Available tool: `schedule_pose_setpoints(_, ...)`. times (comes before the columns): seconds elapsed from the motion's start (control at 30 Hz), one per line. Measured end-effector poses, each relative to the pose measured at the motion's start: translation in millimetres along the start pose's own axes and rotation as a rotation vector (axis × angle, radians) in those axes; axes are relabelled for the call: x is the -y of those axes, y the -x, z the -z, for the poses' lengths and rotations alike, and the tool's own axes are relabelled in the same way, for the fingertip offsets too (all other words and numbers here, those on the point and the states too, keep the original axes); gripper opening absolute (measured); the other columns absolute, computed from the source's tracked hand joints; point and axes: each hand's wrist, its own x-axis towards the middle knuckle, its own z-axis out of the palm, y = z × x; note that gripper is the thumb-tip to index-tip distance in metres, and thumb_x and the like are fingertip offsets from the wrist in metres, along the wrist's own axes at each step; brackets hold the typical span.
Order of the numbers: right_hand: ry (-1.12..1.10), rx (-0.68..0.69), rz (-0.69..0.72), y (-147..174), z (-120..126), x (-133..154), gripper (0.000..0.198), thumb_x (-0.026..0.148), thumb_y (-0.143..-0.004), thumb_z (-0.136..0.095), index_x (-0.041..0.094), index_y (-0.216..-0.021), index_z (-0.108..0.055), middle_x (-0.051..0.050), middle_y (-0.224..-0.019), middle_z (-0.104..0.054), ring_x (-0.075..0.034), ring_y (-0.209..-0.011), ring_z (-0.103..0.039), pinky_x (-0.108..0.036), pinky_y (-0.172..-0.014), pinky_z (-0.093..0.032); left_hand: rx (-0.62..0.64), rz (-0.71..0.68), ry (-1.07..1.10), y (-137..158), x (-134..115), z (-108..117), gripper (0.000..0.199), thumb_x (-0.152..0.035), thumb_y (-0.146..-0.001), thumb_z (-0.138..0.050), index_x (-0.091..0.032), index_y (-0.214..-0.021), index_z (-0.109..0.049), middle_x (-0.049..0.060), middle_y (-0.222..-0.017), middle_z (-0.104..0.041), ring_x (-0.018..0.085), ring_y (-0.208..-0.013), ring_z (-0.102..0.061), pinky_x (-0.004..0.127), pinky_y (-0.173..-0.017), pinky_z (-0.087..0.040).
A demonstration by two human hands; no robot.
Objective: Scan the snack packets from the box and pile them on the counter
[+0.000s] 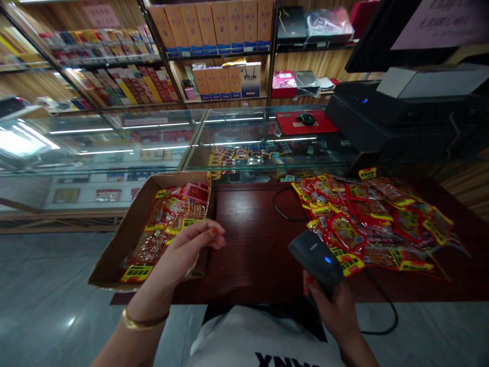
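Note:
My left hand (200, 238) hovers over the right rim of an open cardboard box (114, 255). Its fingers are loosely curled together, thumb against them, and nothing shows between them. Inside the box lie several red and yellow snack packets (151, 247). A black barcode scanner (317, 257) with a lit blue light is gripped in my right hand (338, 306), its head tilted up and to the left. Just beyond the scanner, a loose heap of similar red and yellow snack packets (347, 232) covers the right part of the dark wooden table (244, 244).
A black cable (393, 316) loops down by my right hand. Behind the table stands a glass display counter (153, 137), bearing a mouse (305, 119) on a red mat (284, 125). A black printer-like machine (382, 117) and a screen (431, 30) are at right; stocked shelves line the back.

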Motion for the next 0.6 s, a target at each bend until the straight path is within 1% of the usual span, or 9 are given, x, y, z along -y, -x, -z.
schedule_pose_setpoints(0.1, 0.040, 0.066, -0.017, 2.7, 1.4, -7.6, 0.042, 0.054, -0.092, -0.062, 0.022, -0.066, -0.066, -0.003, -0.057, -0.068, -0.020, -0.054, -0.066, -0.028, -0.056, -0.053, -0.267, -0.125, -0.123, -0.2, -22.2, 36.8, 0.009, -0.028, -0.080, -0.074, -0.021, -0.085, -0.074, 0.001, -0.074, -0.070, 0.015, -0.070, -0.061, 0.026, -0.069, -0.048)
schedule_pose_setpoints(0.17, 0.063, 0.071, -0.019, 4.6, 3.8, -11.6, 0.043, 0.055, -0.093, -0.061, 0.022, -0.066, -0.065, -0.003, -0.057, -0.067, -0.019, -0.053, -0.065, -0.028, -0.056, -0.052, -0.437, -0.213, -0.193, -5.7, -33.7, 57.6, 0.008, -0.025, -0.080, -0.070, -0.021, -0.085, -0.073, -0.002, -0.074, -0.068, 0.014, -0.073, -0.059, 0.024, -0.072, -0.046)
schedule_pose_setpoints(0.23, 0.087, 0.061, -0.012, 5.5, 6.2, -12.7, 0.044, 0.056, -0.093, -0.061, 0.022, -0.066, -0.064, -0.003, -0.056, -0.067, -0.019, -0.052, -0.064, -0.028, -0.055, -0.051, -0.544, -0.231, -0.289, -14.3, -40.1, 73.8, 0.010, -0.026, -0.079, -0.067, -0.021, -0.086, -0.072, -0.003, -0.075, -0.068, 0.013, -0.076, -0.058, 0.024, -0.076, -0.045)
schedule_pose_setpoints(0.3, 0.101, 0.052, -0.011, 5.6, 7.7, -11.6, 0.045, 0.057, -0.093, -0.060, 0.022, -0.067, -0.065, -0.003, -0.056, -0.066, -0.020, -0.051, -0.064, -0.028, -0.055, -0.051, -0.571, -0.161, -0.461, -24.7, -41.0, 84.7, 0.015, -0.031, -0.080, -0.065, -0.021, -0.090, -0.071, -0.003, -0.078, -0.069, 0.014, -0.076, -0.057, 0.025, -0.077, -0.046)
schedule_pose_setpoints(0.37, 0.107, 0.041, -0.021, 5.1, 7.9, -10.1, 0.045, 0.058, -0.094, -0.059, 0.022, -0.067, -0.065, -0.003, -0.055, -0.067, -0.020, -0.052, -0.064, -0.028, -0.055, -0.051, -0.543, -0.107, -0.742, -36.0, -37.6, 91.4, 0.022, -0.036, -0.082, -0.063, -0.021, -0.096, -0.071, -0.001, -0.080, -0.071, 0.016, -0.076, -0.059, 0.028, -0.078, -0.048)
schedule_pose_setpoints(0.4, 0.107, 0.038, -0.025, 4.9, 7.6, -9.8, 0.045, 0.058, -0.094, -0.059, 0.022, -0.066, -0.065, -0.003, -0.055, -0.067, -0.020, -0.052, -0.064, -0.028, -0.055, -0.051, -0.501, -0.119, -0.908, -41.7, -34.9, 93.8, 0.025, -0.036, -0.084, -0.060, -0.021, -0.100, -0.072, 0.001, -0.084, -0.073, 0.018, -0.079, -0.061, 0.031, -0.081, -0.049)
schedule_pose_setpoints(0.5, 0.097, 0.040, -0.025, 4.7, 7.0, -11.8, 0.045, 0.057, -0.094, -0.059, 0.022, -0.066, -0.064, -0.003, -0.055, -0.067, -0.020, -0.053, -0.065, -0.028, -0.056, -0.052, -0.264, -0.299, -1.348, -58.5, -25.3, 101.4, 0.038, -0.020, -0.082, -0.051, -0.020, -0.113, -0.073, 0.008, -0.113, -0.075, 0.027, -0.107, -0.065, 0.041, -0.101, -0.047)
schedule_pose_setpoints(0.57, 0.092, 0.064, -0.017, 5.4, 7.6, -14.8, 0.045, 0.057, -0.094, -0.059, 0.022, -0.066, -0.064, -0.003, -0.056, -0.067, -0.020, -0.053, -0.066, -0.028, -0.056, -0.052, -0.086, -0.405, -1.528, -68.8, -19.3, 109.0, 0.051, -0.010, -0.077, -0.049, -0.021, -0.121, -0.072, 0.010, -0.133, -0.069, 0.031, -0.129, -0.056, 0.047, -0.111, -0.041)
schedule_pose_setpoints(0.6, 0.092, 0.072, -0.013, 5.9, 8.1, -16.4, 0.045, 0.056, -0.095, -0.059, 0.022, -0.066, -0.064, -0.003, -0.056, -0.067, -0.020, -0.054, -0.066, -0.028, -0.056, -0.052, -0.031, -0.428, -1.587, -73.7, -16.8, 113.6, 0.056, -0.008, -0.076, -0.049, -0.023, -0.124, -0.072, 0.010, -0.140, -0.065, 0.033, -0.136, -0.052, 0.050, -0.112, -0.039)
